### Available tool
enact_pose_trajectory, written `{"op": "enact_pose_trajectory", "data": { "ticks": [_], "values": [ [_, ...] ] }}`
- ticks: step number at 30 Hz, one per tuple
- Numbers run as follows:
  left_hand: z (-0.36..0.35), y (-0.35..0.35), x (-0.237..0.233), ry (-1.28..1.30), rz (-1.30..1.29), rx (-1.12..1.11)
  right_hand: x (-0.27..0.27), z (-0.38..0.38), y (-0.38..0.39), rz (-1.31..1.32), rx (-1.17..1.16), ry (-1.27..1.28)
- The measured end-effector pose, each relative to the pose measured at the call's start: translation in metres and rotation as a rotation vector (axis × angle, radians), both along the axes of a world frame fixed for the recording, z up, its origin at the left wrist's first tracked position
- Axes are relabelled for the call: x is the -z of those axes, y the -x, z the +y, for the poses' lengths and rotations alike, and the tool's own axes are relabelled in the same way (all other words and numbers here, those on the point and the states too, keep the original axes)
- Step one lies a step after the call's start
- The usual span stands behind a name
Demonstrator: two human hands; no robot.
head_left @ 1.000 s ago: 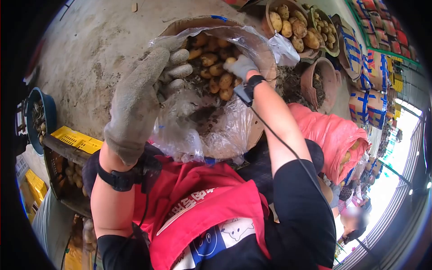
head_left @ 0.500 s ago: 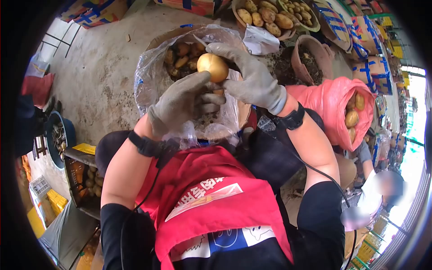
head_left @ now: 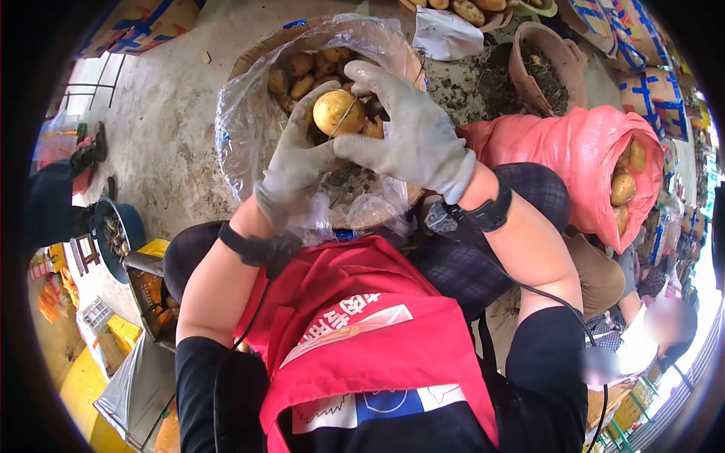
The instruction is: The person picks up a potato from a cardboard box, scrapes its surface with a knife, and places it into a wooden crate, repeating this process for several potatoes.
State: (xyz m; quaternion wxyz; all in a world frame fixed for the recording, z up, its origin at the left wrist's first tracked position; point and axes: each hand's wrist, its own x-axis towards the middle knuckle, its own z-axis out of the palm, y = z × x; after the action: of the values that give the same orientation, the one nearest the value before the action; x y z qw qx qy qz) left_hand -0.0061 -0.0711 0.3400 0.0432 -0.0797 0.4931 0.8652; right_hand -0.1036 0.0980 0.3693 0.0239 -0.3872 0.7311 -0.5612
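Note:
A round yellow potato (head_left: 333, 113) sits in my left hand (head_left: 296, 160), whose gloved fingers curl round its left side. My right hand (head_left: 411, 128), also in a grey glove, is beside the potato, with its thumb near the lower edge and its fingers spread above and to the right. A thin dark strand crosses the potato. Below both hands stands a round container lined with clear plastic (head_left: 245, 113), with several potatoes (head_left: 302, 64) at its far side. Dark soil lies on the plastic nearer to me.
At the right is an open pink sack (head_left: 529, 140) of potatoes. Behind it stands a pink bucket (head_left: 521, 72) with soil and debris. A blue tub (head_left: 130, 226) and a person's dark leg (head_left: 49, 200) are at the left. Another person (head_left: 642, 332) is at the lower right.
The potato has shifted left and slightly down and shows a different side. My right hand's fingers have spread wider. The view has tilted, and the pink sack appears farther right.

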Motion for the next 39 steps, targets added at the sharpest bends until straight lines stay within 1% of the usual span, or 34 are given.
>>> {"op": "enact_pose_trajectory", "data": {
  "ticks": [1,2,3,4,6,7,8,9,10,11,12,14,15,16,18,19,20,22,23,24,25,26,28,29,30,31,32,33,34,35,36,37,38,39],
  "values": [
    [0.002,0.003,0.005,0.066,-0.006,-0.012,0.002,-0.001,0.001,-0.068,0.068,-0.062],
    [0.001,0.002,0.007,0.066,-0.015,-0.008,0.002,-0.003,0.002,-0.134,0.134,-0.124],
    [0.001,0.002,0.001,0.052,-0.049,-0.003,0.009,0.001,0.013,-0.262,0.152,-0.097],
    [0.000,0.002,-0.002,0.039,-0.078,-0.002,0.010,0.004,0.026,-0.304,0.098,-0.063],
    [-0.005,0.003,-0.003,0.042,-0.077,0.005,0.006,0.006,0.044,-0.321,0.155,-0.052],
    [-0.005,0.002,-0.011,0.013,-0.086,0.004,-0.004,0.008,0.044,-0.192,0.242,-0.158],
    [-0.005,0.001,-0.014,-0.015,-0.095,0.003,-0.003,0.008,0.044,-0.191,0.238,-0.157],
    [-0.007,0.000,-0.012,-0.015,-0.093,-0.001,-0.004,0.007,0.043,-0.205,0.184,-0.234],
    [-0.010,-0.001,-0.006,0.038,-0.070,-0.019,-0.007,0.004,0.041,-0.219,0.130,-0.310],
    [-0.011,-0.002,-0.002,0.091,-0.047,-0.037,-0.009,0.001,0.031,-0.149,0.105,-0.294],
    [-0.012,-0.003,-0.002,0.091,-0.046,-0.041,-0.007,-0.003,0.022,-0.147,0.101,-0.294],
    [-0.011,-0.006,-0.001,0.136,-0.015,-0.073,0.002,-0.009,0.007,-0.021,0.023,-0.165],
    [-0.012,-0.008,0.000,0.137,-0.013,-0.077,-0.004,-0.011,0.001,-0.103,-0.037,-0.202],
    [-0.013,-0.009,0.002,0.164,0.017,-0.058,-0.002,-0.013,0.001,-0.101,-0.039,-0.202],
    [-0.013,-0.012,-0.002,0.194,0.052,-0.045,0.002,-0.018,0.007,0.022,0.101,-0.066],
    [-0.013,-0.016,-0.007,0.032,0.022,-0.046,-0.006,-0.012,0.017,-0.071,0.095,-0.092],
    [-0.014,-0.017,-0.011,-0.131,-0.007,-0.047,-0.012,-0.010,0.022,-0.244,0.172,-0.030],
    [-0.020,-0.018,-0.006,-0.137,0.020,-0.042,-0.015,0.000,0.032,-0.198,0.139,-0.266],
    [-0.021,-0.019,-0.005,-0.116,0.035,-0.048,-0.014,0.000,0.031,-0.190,0.135,-0.264],
    [-0.021,-0.019,-0.003,-0.096,0.050,-0.054,-0.012,0.000,0.025,-0.099,-0.028,-0.661],
    [-0.022,-0.018,-0.002,-0.005,0.053,-0.064,-0.007,0.002,0.022,-0.004,-0.193,-1.054],
    [-0.022,-0.017,-0.001,-0.006,0.052,-0.061,0.002,0.003,0.019,-0.007,-0.192,-1.055],
    [-0.019,-0.016,-0.001,0.225,0.036,-0.099,0.015,0.003,0.012,0.213,-0.049,-0.811],
    [-0.019,-0.016,0.000,0.221,0.032,-0.100,0.020,0.001,0.014,0.131,0.088,-0.627],
    [-0.018,-0.015,0.002,0.279,0.064,-0.121,0.014,-0.006,0.014,0.130,0.086,-0.630],
    [-0.017,-0.015,0.003,0.337,0.096,-0.138,0.006,-0.012,0.012,0.080,0.106,-0.472],
    [-0.015,-0.014,0.001,0.334,0.093,-0.131,0.003,-0.017,0.009,0.028,0.131,-0.314],
    [-0.015,-0.014,-0.003,0.341,0.069,-0.053,0.004,-0.023,0.005,0.126,0.109,-0.250],
    [-0.013,-0.014,-0.006,0.348,0.043,0.026,-0.002,-0.026,-0.004,0.024,0.079,-0.355],
    [-0.005,-0.015,-0.003,0.166,-0.111,0.048,0.002,-0.025,-0.002,-0.155,0.096,-0.421],
    [-0.003,-0.017,-0.003,0.166,-0.117,0.053,0.010,-0.026,0.005,-0.332,0.108,-0.483],
    [-0.002,-0.018,-0.004,0.118,-0.111,0.109,0.027,-0.030,0.013,-0.259,0.227,-0.478],
    [-0.002,-0.020,-0.006,0.070,-0.103,0.164,0.039,-0.026,0.022,-0.131,0.231,-0.456],
    [0.000,-0.023,-0.010,0.008,-0.160,0.134,0.034,-0.023,0.024,-0.121,0.238,-0.500]
  ]
}}
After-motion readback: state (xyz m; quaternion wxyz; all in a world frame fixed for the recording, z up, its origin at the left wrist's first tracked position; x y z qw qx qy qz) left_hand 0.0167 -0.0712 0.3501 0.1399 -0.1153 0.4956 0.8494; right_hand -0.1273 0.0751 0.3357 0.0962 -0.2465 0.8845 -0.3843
